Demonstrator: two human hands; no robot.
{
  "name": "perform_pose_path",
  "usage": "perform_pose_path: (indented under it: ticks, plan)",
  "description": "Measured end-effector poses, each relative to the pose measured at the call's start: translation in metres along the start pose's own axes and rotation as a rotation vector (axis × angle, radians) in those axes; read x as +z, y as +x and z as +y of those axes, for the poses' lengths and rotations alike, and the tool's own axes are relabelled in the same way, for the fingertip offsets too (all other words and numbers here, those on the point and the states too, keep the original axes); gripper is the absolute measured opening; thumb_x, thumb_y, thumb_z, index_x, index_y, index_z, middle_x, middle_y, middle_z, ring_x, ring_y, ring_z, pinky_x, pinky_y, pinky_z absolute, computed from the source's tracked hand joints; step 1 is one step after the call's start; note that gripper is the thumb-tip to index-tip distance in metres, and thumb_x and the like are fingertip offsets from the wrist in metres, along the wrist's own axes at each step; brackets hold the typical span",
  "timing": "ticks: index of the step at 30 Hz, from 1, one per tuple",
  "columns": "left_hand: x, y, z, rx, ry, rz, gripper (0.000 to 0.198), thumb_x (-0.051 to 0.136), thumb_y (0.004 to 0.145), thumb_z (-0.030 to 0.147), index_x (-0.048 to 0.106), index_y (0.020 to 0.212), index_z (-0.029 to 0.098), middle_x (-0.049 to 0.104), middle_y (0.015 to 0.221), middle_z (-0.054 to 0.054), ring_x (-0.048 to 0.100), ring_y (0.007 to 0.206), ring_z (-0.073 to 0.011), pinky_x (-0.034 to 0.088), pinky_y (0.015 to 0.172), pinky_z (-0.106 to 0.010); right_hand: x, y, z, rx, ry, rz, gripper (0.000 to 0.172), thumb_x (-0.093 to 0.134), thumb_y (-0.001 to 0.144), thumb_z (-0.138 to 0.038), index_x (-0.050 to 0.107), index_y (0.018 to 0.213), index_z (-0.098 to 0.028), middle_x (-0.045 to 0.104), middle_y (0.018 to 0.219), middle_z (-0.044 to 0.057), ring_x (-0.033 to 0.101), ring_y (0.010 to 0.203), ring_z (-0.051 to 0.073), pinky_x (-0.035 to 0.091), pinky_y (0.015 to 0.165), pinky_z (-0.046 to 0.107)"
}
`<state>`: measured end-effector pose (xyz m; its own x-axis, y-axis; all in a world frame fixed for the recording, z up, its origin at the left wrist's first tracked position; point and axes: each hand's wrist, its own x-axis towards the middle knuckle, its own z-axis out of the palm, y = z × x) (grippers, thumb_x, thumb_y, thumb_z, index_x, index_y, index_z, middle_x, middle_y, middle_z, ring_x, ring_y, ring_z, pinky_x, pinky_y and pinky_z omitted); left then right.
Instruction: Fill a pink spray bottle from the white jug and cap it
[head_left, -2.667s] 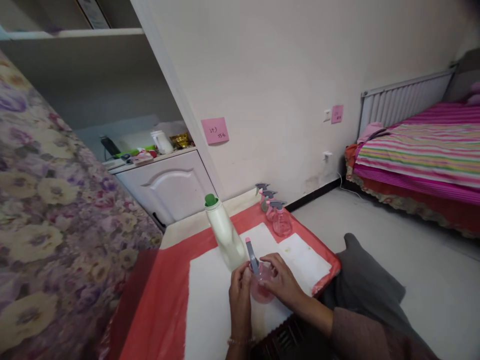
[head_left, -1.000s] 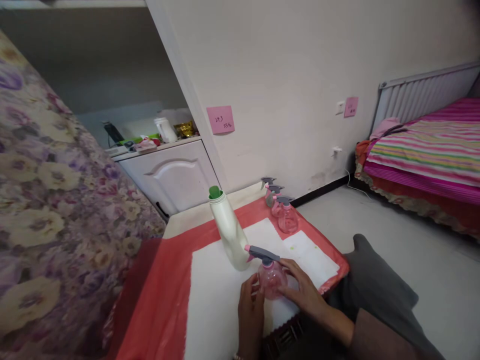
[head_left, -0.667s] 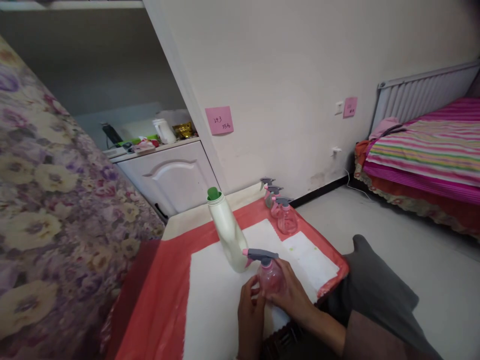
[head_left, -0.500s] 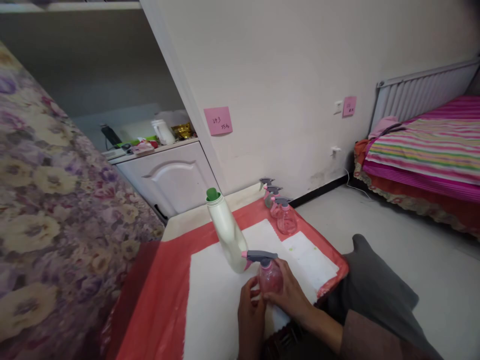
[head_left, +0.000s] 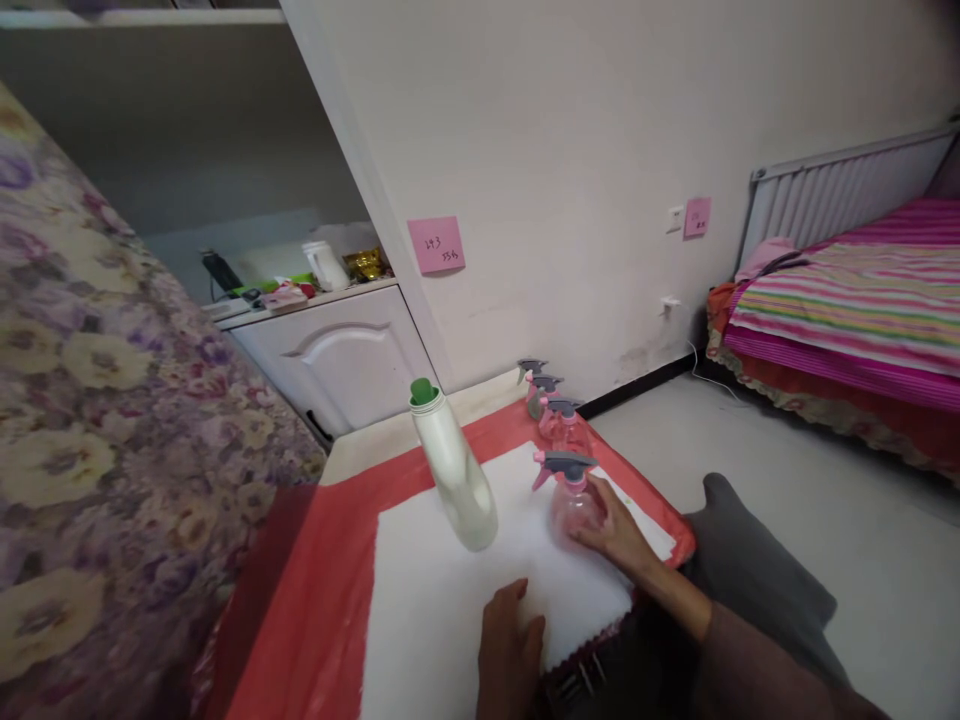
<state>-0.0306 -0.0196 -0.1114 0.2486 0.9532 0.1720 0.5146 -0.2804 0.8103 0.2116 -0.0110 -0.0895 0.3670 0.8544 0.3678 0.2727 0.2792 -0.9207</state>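
My right hand (head_left: 616, 530) is wrapped round the clear pink body of a spray bottle (head_left: 576, 508), whose grey and pink trigger head points left. It is upright over the white sheet (head_left: 427, 610); whether its base touches the sheet I cannot tell. My left hand (head_left: 511, 640) holds nothing, thumb and fingers apart, low over the sheet's near part. Left of the spray bottle stands a tall pale green jug (head_left: 456, 470) with a green cap (head_left: 421, 391). Several more spray bottles (head_left: 564, 425) with grey heads stand in a row behind the held one.
A red cloth (head_left: 315, 560) covers the table under the sheet. A flowered curtain (head_left: 112, 450) hangs at left, beside a white cabinet (head_left: 337, 365). To the right are a grey draped shape (head_left: 757, 560), the floor and a bed (head_left: 877, 300). Pink notes (head_left: 436, 245) are on the wall.
My right hand has carried the spray bottle to the right and away from me, towards the row of others. My left hand has let go of it and stays near the front.
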Motion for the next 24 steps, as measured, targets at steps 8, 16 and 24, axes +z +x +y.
perform_pose_path:
  ticks: [8,16,24]
  plan:
    - [0.002,-0.002,-0.004,0.063,0.078,-0.029,0.033,0.06,0.07,0.027,0.07,0.1,0.018,0.07,0.109,-0.017,0.063,0.108,-0.0352,0.047,0.099,-0.055,-0.038,0.038,0.044,0.035,-0.019,0.017,0.077,0.078,0.064,-0.038,0.046,0.133,-0.022,0.052,0.139,0.015,0.049,0.13,0.036,0.037,0.109,0.056]
    - [0.005,-0.003,-0.017,0.079,0.089,-0.044,0.033,0.062,0.07,0.027,0.072,0.1,0.019,0.069,0.116,-0.017,0.061,0.113,-0.0359,0.044,0.103,-0.056,-0.04,0.048,0.051,0.058,-0.005,-0.017,0.082,0.079,0.061,-0.039,0.046,0.133,-0.02,0.051,0.142,0.017,0.046,0.134,0.035,0.034,0.112,0.054]
    - [0.004,-0.005,-0.019,0.116,0.109,-0.049,0.031,0.061,0.073,0.031,0.072,0.1,0.02,0.069,0.117,-0.016,0.061,0.112,-0.0339,0.047,0.101,-0.054,-0.042,0.052,0.06,0.063,-0.007,-0.002,0.087,0.081,0.06,-0.043,0.044,0.135,-0.023,0.052,0.143,0.013,0.046,0.134,0.035,0.032,0.112,0.056]
